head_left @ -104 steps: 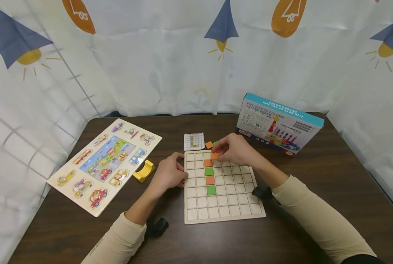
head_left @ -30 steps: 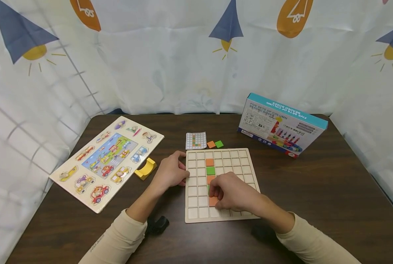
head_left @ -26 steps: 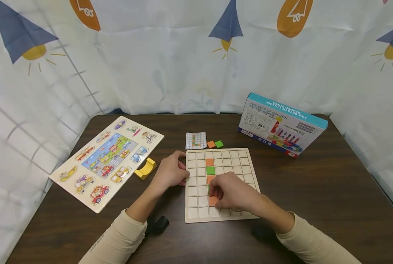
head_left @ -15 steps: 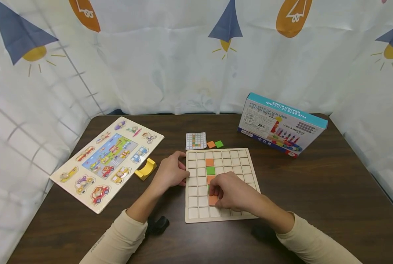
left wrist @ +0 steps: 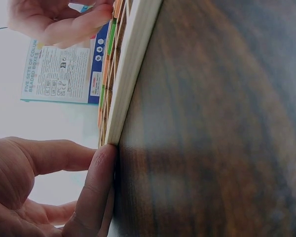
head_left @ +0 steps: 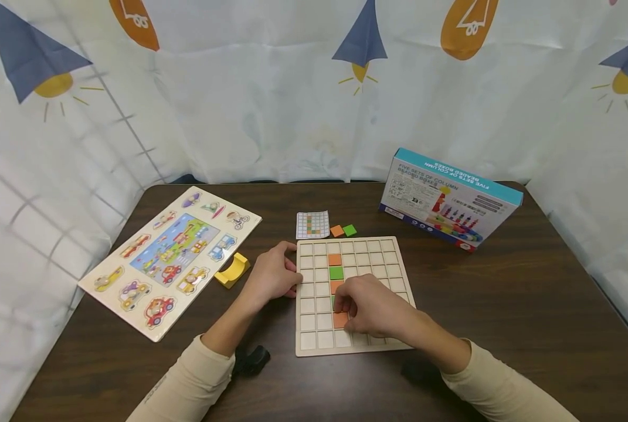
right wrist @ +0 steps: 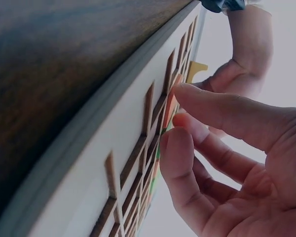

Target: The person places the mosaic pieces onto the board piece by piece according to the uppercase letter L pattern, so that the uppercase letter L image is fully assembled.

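Note:
A square wooden grid board (head_left: 308, 340) lies on the table, with a column of orange and green square tiles in its third column. My right hand (head_left: 374, 308) is over the lower part of that column. Its thumb and fingertips pinch an orange tile (head_left: 340, 320) at a cell in the second row from the bottom; the right wrist view shows this orange tile (right wrist: 170, 106) slightly tilted. A green tile just above is mostly hidden by the fingers. At the board's left edge, my left hand (head_left: 272, 274) holds the rim between thumb and fingers.
A small pattern card (head_left: 312, 225) lies behind the board, beside a loose orange tile (head_left: 337, 231) and green tile (head_left: 349, 230). A picture puzzle board (head_left: 134, 258) leans over a yellow block (head_left: 233, 271) at left. A toy box (head_left: 445, 202) stands back right.
My right hand has brought an orange tile from the board's back edge down to the lower end of the column. Over the last second it has barely moved. The left hand stays put.

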`<state>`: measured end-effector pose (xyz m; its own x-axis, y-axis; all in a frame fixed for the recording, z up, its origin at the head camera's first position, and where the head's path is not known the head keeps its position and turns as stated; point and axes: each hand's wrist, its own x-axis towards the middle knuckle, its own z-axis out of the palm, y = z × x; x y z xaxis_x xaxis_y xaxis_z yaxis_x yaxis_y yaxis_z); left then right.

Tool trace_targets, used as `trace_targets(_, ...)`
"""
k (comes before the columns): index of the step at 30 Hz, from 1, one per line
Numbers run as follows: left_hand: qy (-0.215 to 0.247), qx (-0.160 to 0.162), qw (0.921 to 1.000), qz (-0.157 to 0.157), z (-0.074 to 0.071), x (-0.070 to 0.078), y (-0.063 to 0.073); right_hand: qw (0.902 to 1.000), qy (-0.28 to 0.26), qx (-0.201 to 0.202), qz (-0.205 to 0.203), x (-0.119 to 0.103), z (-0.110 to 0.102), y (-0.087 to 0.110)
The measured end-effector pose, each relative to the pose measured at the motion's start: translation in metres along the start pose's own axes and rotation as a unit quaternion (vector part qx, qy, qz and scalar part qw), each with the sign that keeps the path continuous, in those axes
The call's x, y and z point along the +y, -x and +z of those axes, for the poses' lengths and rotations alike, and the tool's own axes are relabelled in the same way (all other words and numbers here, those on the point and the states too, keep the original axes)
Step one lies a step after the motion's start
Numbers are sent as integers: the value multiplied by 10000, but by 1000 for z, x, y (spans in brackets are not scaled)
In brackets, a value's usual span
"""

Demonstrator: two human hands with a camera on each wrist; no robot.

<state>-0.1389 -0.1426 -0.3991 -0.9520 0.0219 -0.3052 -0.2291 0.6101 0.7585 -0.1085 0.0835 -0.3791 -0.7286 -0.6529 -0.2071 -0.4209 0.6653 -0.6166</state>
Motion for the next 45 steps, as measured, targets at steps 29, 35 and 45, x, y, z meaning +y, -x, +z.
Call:
trace_targets(29, 26, 44, 10000, -9, 4, 0, 0, 9958, -117, 886, 191, 49, -65, -36)
trace_targets(35, -35, 47, 10000, -18, 3, 1, 1, 9920, -160, 1239, 192, 61, -77, -52)
trace_targets(45, -12, 72, 10000, 6, 3, 1, 3, 9906, -546, 1213, 311, 80, -82, -79)
